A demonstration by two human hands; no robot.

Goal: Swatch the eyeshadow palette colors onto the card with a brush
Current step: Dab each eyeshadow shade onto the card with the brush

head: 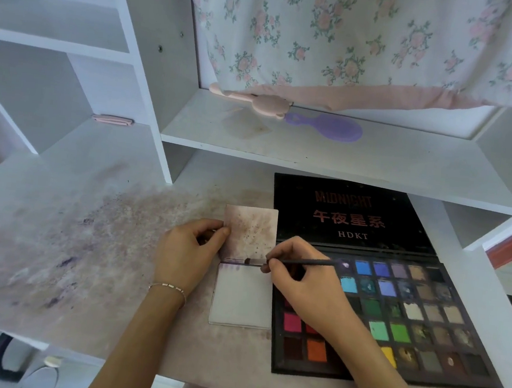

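Note:
An open black eyeshadow palette (417, 322) with several coloured pans lies on the desk at the right, its lid flat behind it. Left of it sits a small white card pad (241, 302) with its stained top sheet (251, 231) flipped up. My left hand (186, 249) pinches that sheet's left edge. My right hand (302, 279) grips a thin dark brush (301, 262), lying across the palette's left columns. The brush tip (249, 261) touches the top edge of the white page, where faint purple marks show.
The white desk (87, 240) is smeared with purple-brown powder on the left. A shelf above holds a purple hand mirror (333, 127) and a pink comb (257, 98). Floral cloth (357, 41) hangs behind. The desk's front edge runs close below my forearms.

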